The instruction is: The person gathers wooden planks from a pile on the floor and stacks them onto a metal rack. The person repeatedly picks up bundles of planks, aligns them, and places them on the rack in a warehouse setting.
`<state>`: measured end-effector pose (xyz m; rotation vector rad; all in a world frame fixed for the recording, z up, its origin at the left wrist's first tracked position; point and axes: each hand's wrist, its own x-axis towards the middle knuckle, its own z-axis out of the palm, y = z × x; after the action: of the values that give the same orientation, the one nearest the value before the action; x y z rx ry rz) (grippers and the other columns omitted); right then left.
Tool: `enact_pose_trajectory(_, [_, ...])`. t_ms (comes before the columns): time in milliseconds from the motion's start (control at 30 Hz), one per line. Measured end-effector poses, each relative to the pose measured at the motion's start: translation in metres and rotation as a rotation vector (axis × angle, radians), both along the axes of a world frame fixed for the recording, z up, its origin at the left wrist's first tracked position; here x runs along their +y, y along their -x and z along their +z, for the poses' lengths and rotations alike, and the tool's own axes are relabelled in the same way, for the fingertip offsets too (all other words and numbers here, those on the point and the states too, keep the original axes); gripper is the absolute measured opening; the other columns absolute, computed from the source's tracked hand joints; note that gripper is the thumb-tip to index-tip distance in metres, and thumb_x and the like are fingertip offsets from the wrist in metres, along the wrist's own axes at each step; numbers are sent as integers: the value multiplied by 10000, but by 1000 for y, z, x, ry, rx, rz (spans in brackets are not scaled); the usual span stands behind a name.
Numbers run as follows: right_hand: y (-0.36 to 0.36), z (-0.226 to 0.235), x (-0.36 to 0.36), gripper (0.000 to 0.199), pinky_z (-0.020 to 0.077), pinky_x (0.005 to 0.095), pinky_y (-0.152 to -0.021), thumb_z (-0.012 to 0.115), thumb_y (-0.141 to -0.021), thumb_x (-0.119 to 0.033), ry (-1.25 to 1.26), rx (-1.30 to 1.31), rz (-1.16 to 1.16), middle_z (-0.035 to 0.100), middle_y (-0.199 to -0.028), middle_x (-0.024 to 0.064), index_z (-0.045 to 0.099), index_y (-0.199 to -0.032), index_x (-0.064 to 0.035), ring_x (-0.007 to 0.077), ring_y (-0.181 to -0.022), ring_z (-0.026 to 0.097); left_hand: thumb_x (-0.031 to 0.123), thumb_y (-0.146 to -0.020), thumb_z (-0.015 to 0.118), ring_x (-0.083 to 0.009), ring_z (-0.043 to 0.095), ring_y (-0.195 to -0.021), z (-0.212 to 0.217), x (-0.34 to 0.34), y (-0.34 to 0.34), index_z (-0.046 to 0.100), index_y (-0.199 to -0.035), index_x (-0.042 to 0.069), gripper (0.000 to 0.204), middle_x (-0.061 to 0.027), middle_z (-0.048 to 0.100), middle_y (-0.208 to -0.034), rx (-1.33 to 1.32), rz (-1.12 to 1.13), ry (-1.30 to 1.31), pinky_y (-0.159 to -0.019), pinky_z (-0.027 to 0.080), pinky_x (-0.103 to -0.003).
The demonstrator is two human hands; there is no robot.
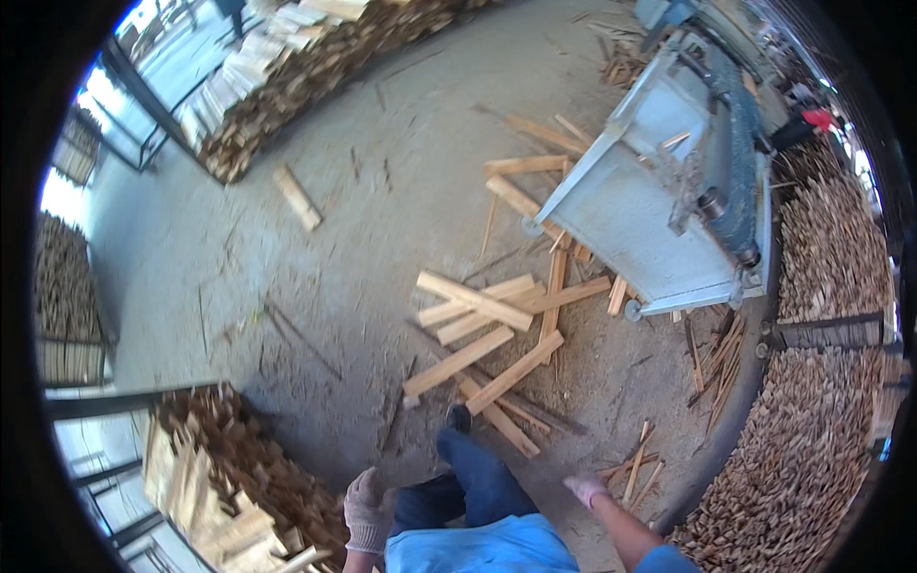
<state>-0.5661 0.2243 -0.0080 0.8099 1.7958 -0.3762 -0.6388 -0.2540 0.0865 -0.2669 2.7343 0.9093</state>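
Observation:
My left hand [368,511], in a pale knitted glove, hangs beside my left thigh with nothing seen in it; its fingers are loosely extended. To its left is a rack of stacked boards [224,477]. My right hand [586,489], also in a pale glove, is held out to the right of my legs, fingers stretched and holding nothing. Nearest to it on the floor are thin wood strips [638,470]. Ahead of my shoe [458,418] lies a loose heap of wooden boards [475,301], some crossing each other.
A pale blue-grey metal machine [659,191] on small wheels stands at the right. Large stacks of wood [793,449] line the right edge. Another board stack [287,86] stands at the far left. A single board [297,198] lies on the concrete floor [191,258].

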Motion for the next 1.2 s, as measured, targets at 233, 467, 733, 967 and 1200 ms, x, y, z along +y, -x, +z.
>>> enact_pose_trajectory(233, [-2,-11,-59,603,448,473,-1052,534,-936,-541,172,59,-62,617,-1333,241,693,-1213,-30,407,-1274,557,274,-805,773,-356,632,-1138,7,10,138,618,-1292,50,558,-174,681,-1215,-77,-268,-89,-1003,495,-426])
enact_pose_trajectory(467, [65,-70,-144,523,473,434,-986,569,-943,-465,175,308,-646,678,-1196,219,686,-1149,2,358,-1162,625,308,-802,767,-388,632,-1132,-41,-18,250,624,-1270,49,554,-190,681,-1216,-364,-535,-76,-983,501,-461])
enact_pose_trajectory(733, [217,-193,-241,379,484,439,-908,619,-918,-374,213,364,-693,677,-999,276,678,-1017,-12,380,-1043,658,355,-787,744,-390,594,-1191,-194,-42,387,522,-1390,60,707,-200,625,-1292,-517,-937,151,-1019,477,-475])
enact_pose_trajectory(967, [273,-379,-236,1035,385,421,-1142,733,-810,-486,-6,396,-1007,476,-1458,346,254,-1557,47,423,-1386,466,407,-724,826,-388,492,-1287,-404,56,485,386,-1468,14,950,-214,495,-1400,-135,-1364,320,-1048,439,-486])
enact_pose_trajectory(1200, [328,-445,-225,1089,504,460,-1010,819,-702,-510,-384,326,-777,574,-1309,308,333,-1497,54,434,-1186,606,431,-713,848,-420,375,-1411,-550,174,497,250,-1576,57,1115,-230,389,-1525,294,-1440,495,-1135,323,-552])
